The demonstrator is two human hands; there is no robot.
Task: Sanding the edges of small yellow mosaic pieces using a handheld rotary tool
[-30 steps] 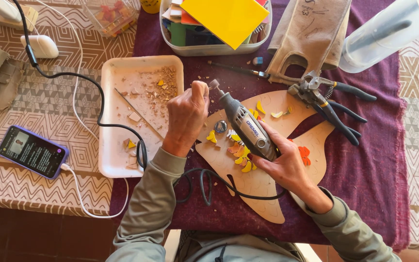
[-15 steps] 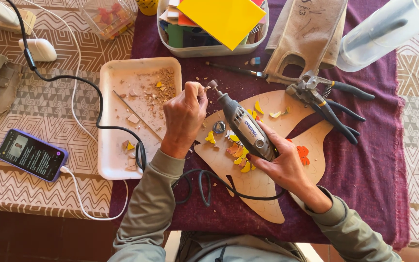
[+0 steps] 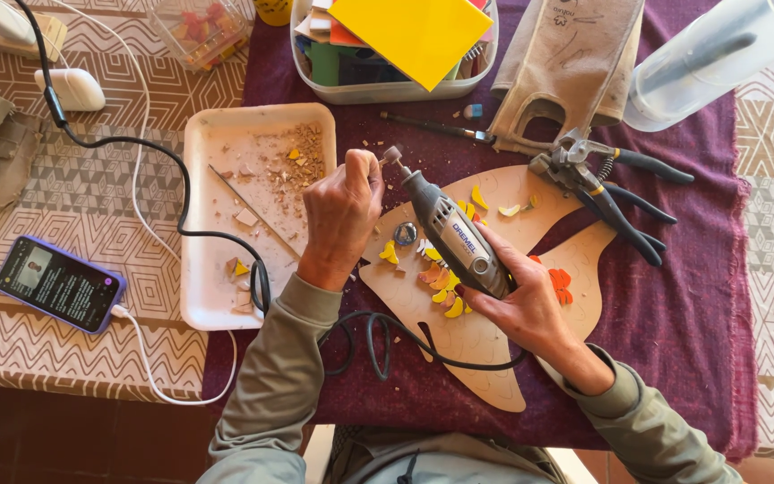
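My right hand (image 3: 521, 300) grips a grey corded rotary tool (image 3: 451, 235), its grinding tip (image 3: 393, 155) pointing up and left. My left hand (image 3: 340, 215) is closed with thumb and fingers pinched on a small piece held against that tip; the piece itself is too small to make out. Below both hands lies a flat wooden cut-out board (image 3: 485, 345) with yellow, orange and red shards (image 3: 445, 300) laid on it.
A white tray (image 3: 203, 287) of chips and shards sits left of my hands, with a phone (image 3: 57, 282) on a cable further left. Pliers and nippers (image 3: 611, 193) lie to the right. A tub with coloured sheets (image 3: 396, 45), a glove and a clear cylinder stand behind.
Almost nothing differs; my left hand and the tool tip have shifted very slightly while staying pressed together.
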